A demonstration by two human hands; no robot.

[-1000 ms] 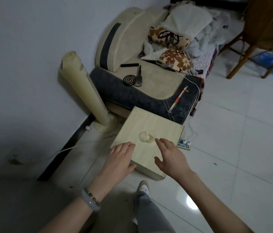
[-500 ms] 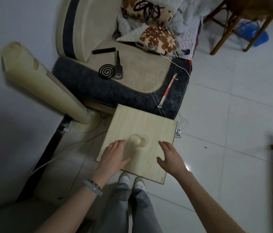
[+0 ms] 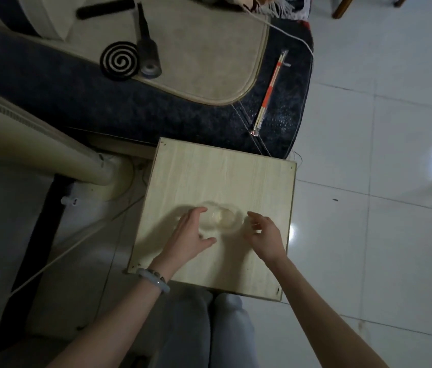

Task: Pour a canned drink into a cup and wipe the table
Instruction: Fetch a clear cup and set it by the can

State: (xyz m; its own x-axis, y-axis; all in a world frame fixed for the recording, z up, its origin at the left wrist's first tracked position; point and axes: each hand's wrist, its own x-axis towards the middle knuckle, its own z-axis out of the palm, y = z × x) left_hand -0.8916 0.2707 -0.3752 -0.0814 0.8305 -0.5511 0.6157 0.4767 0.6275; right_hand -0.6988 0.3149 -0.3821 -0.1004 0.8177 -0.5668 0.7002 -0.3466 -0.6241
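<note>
Cup [image 3: 221, 218], clear and upright, stands on the wooden table [image 3: 209, 168]; left hand [image 3: 191, 236] at its nine o'clock, fingers spread, right hand [image 3: 264, 236] at three o'clock, fingers loosely curled, holding nothing.

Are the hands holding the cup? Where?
Hard to tell. The left hand curves round the left side of the clear cup, maybe touching it; the right hand is beside its right side, holding nothing.
</note>
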